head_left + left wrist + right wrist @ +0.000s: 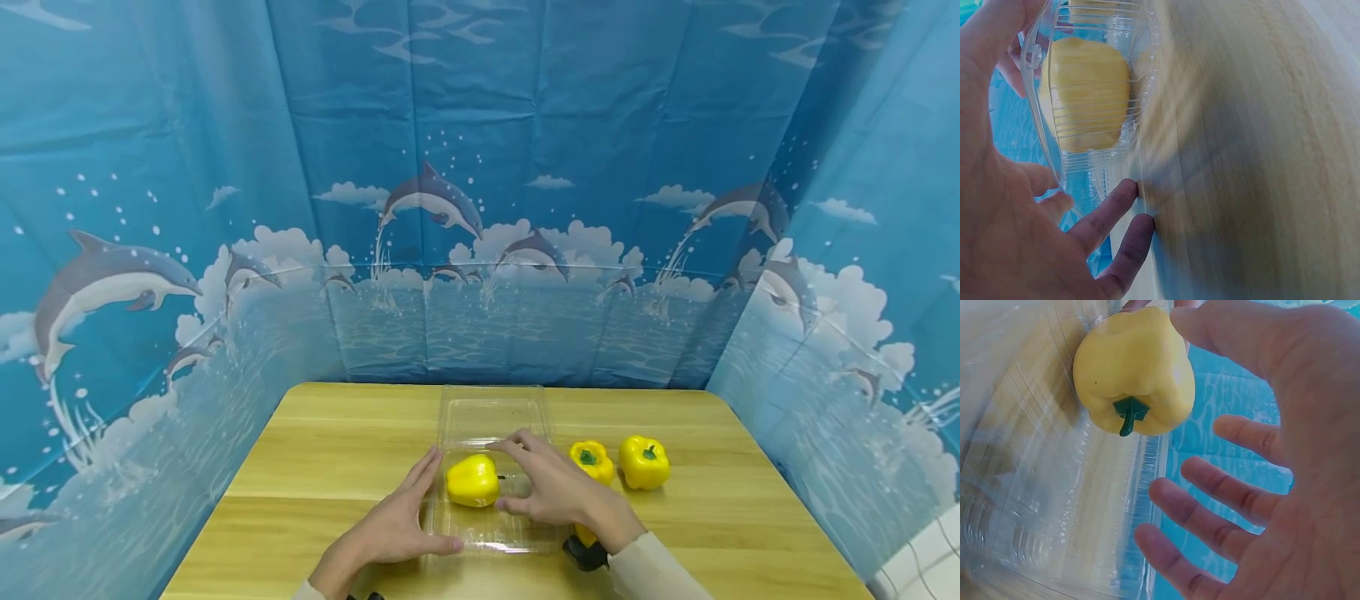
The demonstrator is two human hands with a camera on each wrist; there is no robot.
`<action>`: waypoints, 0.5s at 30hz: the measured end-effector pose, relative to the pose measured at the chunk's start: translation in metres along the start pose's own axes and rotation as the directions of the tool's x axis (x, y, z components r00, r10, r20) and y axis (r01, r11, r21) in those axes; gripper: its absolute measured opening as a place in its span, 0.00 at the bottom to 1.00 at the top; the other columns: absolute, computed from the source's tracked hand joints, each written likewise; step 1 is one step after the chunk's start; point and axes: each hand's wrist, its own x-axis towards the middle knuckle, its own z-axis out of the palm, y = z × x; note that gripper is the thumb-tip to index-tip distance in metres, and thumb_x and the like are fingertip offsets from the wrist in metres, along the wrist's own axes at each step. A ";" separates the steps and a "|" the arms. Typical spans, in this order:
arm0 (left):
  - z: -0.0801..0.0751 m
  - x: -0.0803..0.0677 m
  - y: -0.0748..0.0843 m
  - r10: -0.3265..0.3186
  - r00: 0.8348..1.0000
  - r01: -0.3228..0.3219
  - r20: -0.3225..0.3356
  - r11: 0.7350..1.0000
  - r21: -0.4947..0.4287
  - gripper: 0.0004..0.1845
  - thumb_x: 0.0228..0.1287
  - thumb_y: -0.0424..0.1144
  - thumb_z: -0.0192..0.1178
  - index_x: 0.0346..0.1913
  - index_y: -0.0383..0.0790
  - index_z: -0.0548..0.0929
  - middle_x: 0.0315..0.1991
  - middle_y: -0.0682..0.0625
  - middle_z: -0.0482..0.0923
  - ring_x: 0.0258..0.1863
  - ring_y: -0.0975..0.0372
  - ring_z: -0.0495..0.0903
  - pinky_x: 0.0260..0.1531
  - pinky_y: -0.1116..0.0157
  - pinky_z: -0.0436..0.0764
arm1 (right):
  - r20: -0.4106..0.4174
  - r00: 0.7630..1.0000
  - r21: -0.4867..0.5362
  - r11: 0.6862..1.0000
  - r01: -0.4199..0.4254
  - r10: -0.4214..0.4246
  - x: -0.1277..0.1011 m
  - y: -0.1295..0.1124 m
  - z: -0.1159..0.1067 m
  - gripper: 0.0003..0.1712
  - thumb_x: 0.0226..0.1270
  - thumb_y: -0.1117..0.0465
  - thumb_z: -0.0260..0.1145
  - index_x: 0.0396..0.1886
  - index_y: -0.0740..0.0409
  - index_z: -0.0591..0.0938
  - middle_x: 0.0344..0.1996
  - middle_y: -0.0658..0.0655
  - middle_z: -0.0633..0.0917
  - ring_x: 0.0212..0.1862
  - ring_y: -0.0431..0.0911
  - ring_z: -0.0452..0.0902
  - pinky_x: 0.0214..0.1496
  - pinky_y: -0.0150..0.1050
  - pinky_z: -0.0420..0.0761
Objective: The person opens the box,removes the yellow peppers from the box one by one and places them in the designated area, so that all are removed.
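A yellow bell pepper point(472, 481) lies on its side in a clear plastic clamshell box point(487, 533), its green stem point(1129, 412) toward my right hand. The box's lid point(495, 410) is folded back, away from me. My left hand point(393, 523) spans the left side of the box, thumb at the near edge and fingers extended along the wall. Over the right part of the box, my right hand point(553, 485) is spread with loosely bent fingers and nothing gripped. In the right wrist view its thumb point(1210, 325) overlaps the pepper's edge.
Two more yellow bell peppers, one point(591, 460) beside my right hand and another point(645, 463) farther right, stand on the wooden table point(735, 517). Something yellow point(585, 533) shows partly under my right wrist. A blue dolphin-print curtain point(480, 325) surrounds the table's back and sides.
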 end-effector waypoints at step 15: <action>0.001 0.000 0.000 0.000 1.000 0.000 -0.001 1.000 0.014 0.74 0.68 0.69 0.81 0.99 0.53 0.39 1.01 0.47 0.34 0.88 0.38 0.73 0.79 0.30 0.81 | 0.040 0.999 0.016 1.000 -0.008 0.007 0.011 0.000 0.005 0.50 0.74 0.39 0.85 0.89 0.44 0.76 0.75 0.59 0.82 0.67 0.54 0.86 0.67 0.59 0.91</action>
